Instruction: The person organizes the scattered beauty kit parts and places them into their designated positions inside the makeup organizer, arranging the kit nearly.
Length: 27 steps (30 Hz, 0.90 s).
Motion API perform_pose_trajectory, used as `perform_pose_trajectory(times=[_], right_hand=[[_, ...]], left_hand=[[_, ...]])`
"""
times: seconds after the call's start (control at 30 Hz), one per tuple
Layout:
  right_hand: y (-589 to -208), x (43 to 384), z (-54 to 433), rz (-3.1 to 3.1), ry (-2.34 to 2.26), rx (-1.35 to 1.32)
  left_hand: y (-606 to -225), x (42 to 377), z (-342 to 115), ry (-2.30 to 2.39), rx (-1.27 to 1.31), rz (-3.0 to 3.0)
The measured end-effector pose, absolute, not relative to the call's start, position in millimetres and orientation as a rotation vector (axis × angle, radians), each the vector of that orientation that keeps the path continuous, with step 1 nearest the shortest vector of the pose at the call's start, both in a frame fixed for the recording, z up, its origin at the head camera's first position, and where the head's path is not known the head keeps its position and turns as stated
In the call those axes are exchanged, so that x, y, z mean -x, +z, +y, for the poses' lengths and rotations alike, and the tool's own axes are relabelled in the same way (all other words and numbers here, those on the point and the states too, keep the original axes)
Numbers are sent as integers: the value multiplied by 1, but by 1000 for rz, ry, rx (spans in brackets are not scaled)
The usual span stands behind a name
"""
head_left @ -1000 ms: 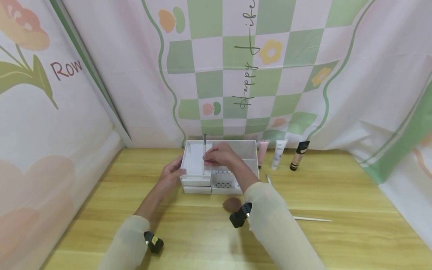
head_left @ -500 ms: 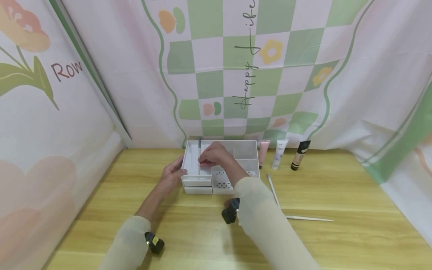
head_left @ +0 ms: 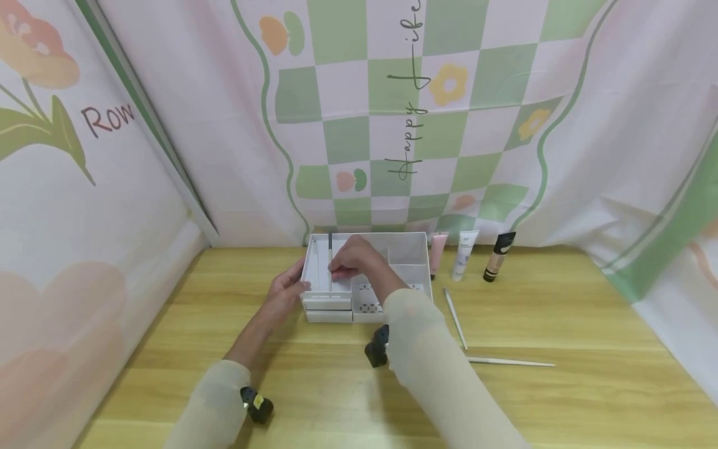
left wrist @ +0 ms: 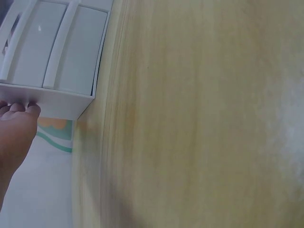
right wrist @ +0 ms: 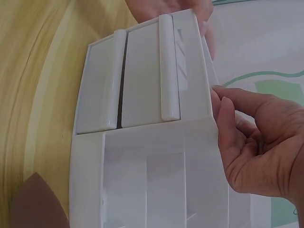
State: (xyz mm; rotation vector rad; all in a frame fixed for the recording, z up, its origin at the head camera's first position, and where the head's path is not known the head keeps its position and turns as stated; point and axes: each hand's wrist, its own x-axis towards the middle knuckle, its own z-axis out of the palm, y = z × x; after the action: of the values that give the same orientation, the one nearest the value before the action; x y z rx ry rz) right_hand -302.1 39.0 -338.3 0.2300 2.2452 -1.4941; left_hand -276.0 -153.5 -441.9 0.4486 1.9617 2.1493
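Note:
A white storage box point(head_left: 408, 249) with drawers and compartments stands on the table. My left hand point(head_left: 285, 292) grips its left side, thumb at the upper rim and fingers along the side wall. In the left wrist view, the fingertips point(left wrist: 33, 108) lie against that wall beside the two drawer fronts. My right hand point(head_left: 354, 257) reaches over the box's top left compartment and pinches a slim pencil-like stick point(head_left: 330, 242) with a dark upper end and pale lower part. The stick stretches front to back there. Another thin pale stick point(head_left: 316, 257) lies to its left.
Right of the box stand a pink tube point(head_left: 438, 252), a white tube point(head_left: 464, 255) and a beige tube with black cap point(head_left: 498, 257). Two white sticks lie nearer, one steep point(head_left: 455, 319), one level point(head_left: 513, 362). A brown makeup sponge point(right wrist: 37, 204) sits before the box.
My right hand has shifted left and slightly lower with the stick, deeper into the compartment. My right forearm now covers the sponge in the head view. The left hand keeps its place.

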Motion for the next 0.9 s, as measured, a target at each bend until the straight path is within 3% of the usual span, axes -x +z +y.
perform_pose_trajectory(times=[0.9], right_hand=[[-345,302,33,2459,-1357,-186]], left_hand=[[-443,276,-154,2159,-449,1944]])
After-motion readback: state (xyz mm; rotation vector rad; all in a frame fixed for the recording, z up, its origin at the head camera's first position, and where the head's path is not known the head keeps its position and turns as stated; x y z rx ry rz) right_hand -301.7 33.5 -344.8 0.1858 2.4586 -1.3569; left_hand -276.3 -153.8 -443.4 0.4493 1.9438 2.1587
